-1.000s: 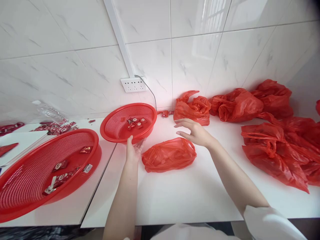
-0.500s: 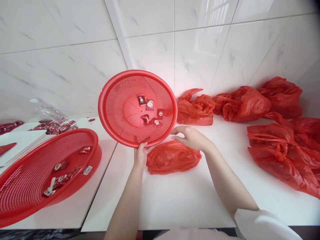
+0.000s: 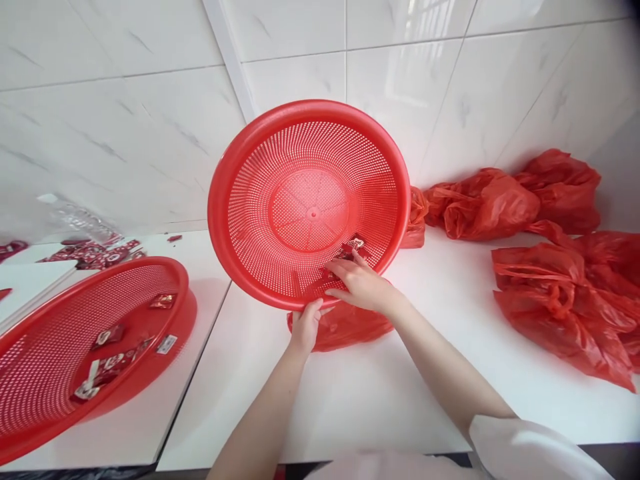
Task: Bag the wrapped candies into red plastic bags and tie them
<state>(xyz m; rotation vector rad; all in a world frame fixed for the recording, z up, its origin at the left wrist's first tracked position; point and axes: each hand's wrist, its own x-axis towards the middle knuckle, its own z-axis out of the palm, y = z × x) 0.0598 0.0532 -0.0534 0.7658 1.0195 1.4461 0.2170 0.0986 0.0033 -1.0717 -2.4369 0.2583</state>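
Note:
My left hand (image 3: 305, 325) grips the lower rim of a round red mesh basket (image 3: 280, 193), which is raised off the white table (image 3: 380, 393) and tipped steeply toward me. Small red wrapped candies (image 3: 353, 247) have slid to the basket's lower right edge. My right hand (image 3: 359, 285) reaches into that edge with its fingers spread over the candies. Directly below the basket lies a red plastic bag (image 3: 345, 327), partly hidden by both hands.
A larger red mesh basket (image 3: 60, 393) with several candies sits at the left on a neighbouring tabletop. More candies and a clear bottle (image 3: 80, 220) lie at the far left by the tiled wall. Several filled red bags (image 3: 550, 267) crowd the right side.
The small basket has gone from resting on the table to lifted and tipped steeply toward me. The candies slid to its lower edge, and my right hand moved from above the bag into the basket.

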